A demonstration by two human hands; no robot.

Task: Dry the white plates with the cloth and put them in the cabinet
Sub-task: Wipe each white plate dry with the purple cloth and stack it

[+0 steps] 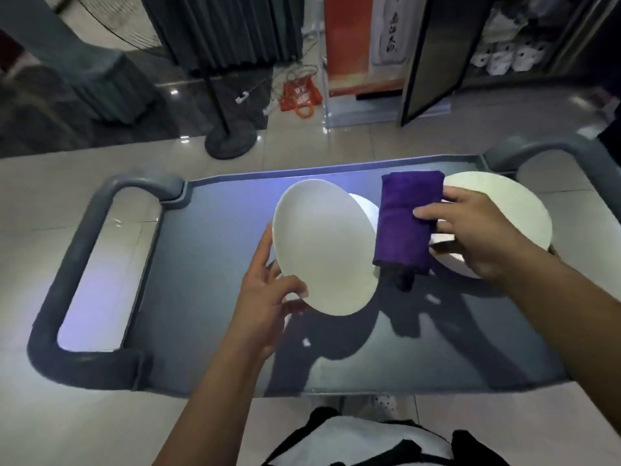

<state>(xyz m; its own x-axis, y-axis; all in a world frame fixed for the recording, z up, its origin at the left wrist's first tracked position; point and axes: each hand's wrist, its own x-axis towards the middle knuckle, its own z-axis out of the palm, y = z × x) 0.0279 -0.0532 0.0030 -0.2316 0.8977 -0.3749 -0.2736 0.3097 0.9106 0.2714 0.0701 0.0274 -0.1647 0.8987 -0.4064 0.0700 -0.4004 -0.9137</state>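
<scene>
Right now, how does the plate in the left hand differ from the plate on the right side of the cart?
The held plate is tilted up on edge, gripped at its lower rim by the left hand; the right plate lies flat on the cart top. The held plate shows fully; the right plate is partly hidden by the right hand and the purple cloth it holds. Both are round, plain white.
</scene>
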